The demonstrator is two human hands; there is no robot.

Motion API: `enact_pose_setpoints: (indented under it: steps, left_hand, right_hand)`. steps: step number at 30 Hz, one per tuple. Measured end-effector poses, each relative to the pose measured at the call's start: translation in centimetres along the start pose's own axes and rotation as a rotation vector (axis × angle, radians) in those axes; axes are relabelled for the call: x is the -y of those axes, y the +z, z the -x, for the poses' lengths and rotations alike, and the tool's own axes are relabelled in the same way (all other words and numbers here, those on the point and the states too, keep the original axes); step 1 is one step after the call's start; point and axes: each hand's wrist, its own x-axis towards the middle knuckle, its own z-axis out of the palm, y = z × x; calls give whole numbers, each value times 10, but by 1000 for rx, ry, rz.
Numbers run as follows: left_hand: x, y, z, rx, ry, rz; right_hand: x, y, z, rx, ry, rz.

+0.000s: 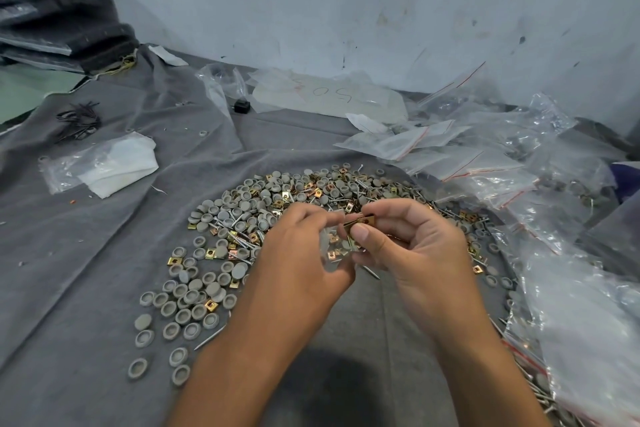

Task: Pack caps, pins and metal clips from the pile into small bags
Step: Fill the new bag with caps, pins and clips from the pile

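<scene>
Nearest, both forearms reach in over a grey cloth. The right hand has its fingers curled, and its thumb and forefinger pinch a few brass-coloured metal clips held up between the two hands. The left hand sits just beside it, fingers bent towards the clips; something pale and see-through shows between the hands, but whether the left fingers grip it I cannot tell. Under and beyond both hands spreads the pile of grey caps, pins and more clips, the caps trailing out to the left of the left hand. To the right of the right hand lie heaped small bags with red strips. Farther off to the left rest a folded white cloth and a dark bundle of pins.
</scene>
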Motion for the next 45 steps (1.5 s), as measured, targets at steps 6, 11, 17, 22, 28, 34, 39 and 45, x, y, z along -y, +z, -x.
enact_pose_setpoints:
  steps: [6, 11, 17, 22, 28, 34, 39, 45]
  left_hand:
    - [-1, 2, 0, -15, 0, 0]
    - [1, 0, 0, -14, -8, 16]
    - [2, -1, 1, -19, 3, -3]
    - [0, 0, 1, -7, 0, 3]
    - [2, -1, 0, 0, 5, 1]
    - [2, -2, 1, 7, 35, 11]
    - [2, -5, 1, -5, 26, 37]
    - [-1, -7, 0, 6, 14, 40]
  right_hand:
    - [-8, 4, 2, -33, -31, 79]
    - [-4, 4, 3, -11, -34, 74]
    - [-1, 1, 8, -42, -240, 586]
    - [-6, 1, 11, 5, -296, 732]
    - [-8, 0, 7, 1, -391, 888]
    - [-10, -8, -1, 130, -184, 911]
    - [-5, -12, -2, 75, -175, 745]
    - [-3, -10, -2, 21, -192, 639]
